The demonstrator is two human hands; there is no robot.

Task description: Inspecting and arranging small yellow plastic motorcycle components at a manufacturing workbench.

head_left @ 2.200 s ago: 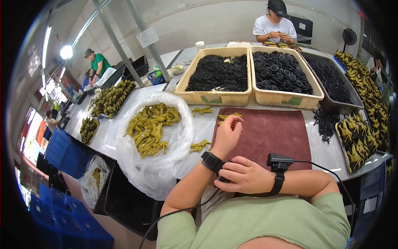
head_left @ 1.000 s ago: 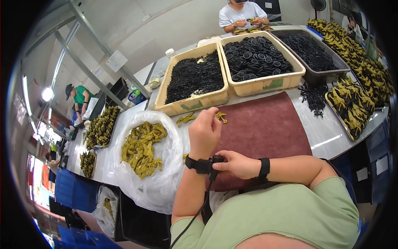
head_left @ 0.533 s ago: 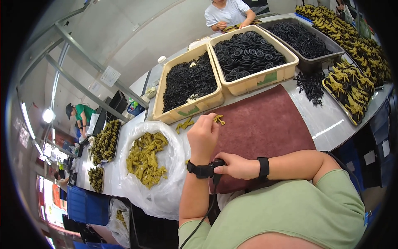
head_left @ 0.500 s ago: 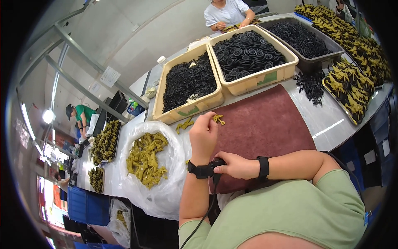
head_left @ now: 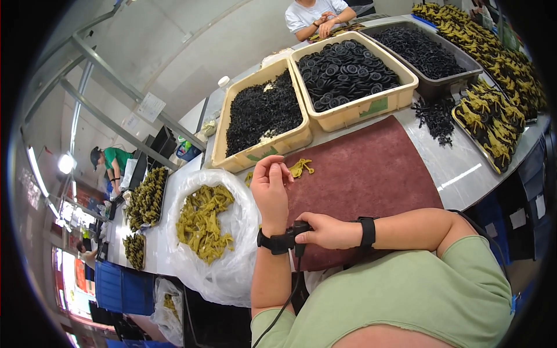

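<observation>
Right hand (head_left: 326, 231) pinches the black wrist-strap device (head_left: 285, 239) on the raised, loosely curled empty left hand (head_left: 270, 187); a careless tug on the dangling cable could probably unseat it.

Your right hand (head_left: 328, 231) now rests against the black wrist strap (head_left: 279, 241) on your left arm, fingers closed on the small black device there; 2.2 seconds ago it lay lower, crossed beneath the left forearm, with that device up on your right wrist. Your left hand (head_left: 270, 188) now stands raised with its fingers curled, clear of the olive-green part (head_left: 300, 168) on the maroon mat (head_left: 371, 174), whereas earlier its fingertips reached down onto that part. Your head tilts further left, so the trays of black parts (head_left: 301, 98) sit higher and more slanted.
</observation>
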